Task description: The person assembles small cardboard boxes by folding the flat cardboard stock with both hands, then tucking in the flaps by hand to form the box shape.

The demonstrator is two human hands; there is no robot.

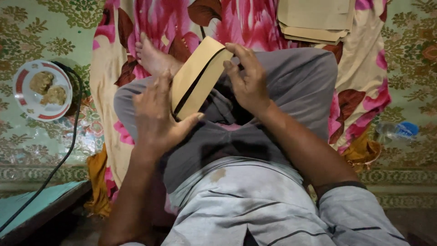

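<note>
Nearest the lower edge I see my grey-clad lap and both forearms rising toward centre frame. My left hand (157, 116) is spread, palm against the lower left side of the tan paper envelope (196, 77), its fingers (152, 93) loosely open and thumb tucked under the lower corner. My right hand (248, 77) curls over the envelope's upper right end, fingertips pinching its edge. The envelope sits tilted above my crossed knees, a dark strip running along it. Beyond it, a bare foot (154, 57) rests on the flowered cloth (255, 23). At top, a stack of envelopes (316, 20); at left, a plate (42, 90).
</note>
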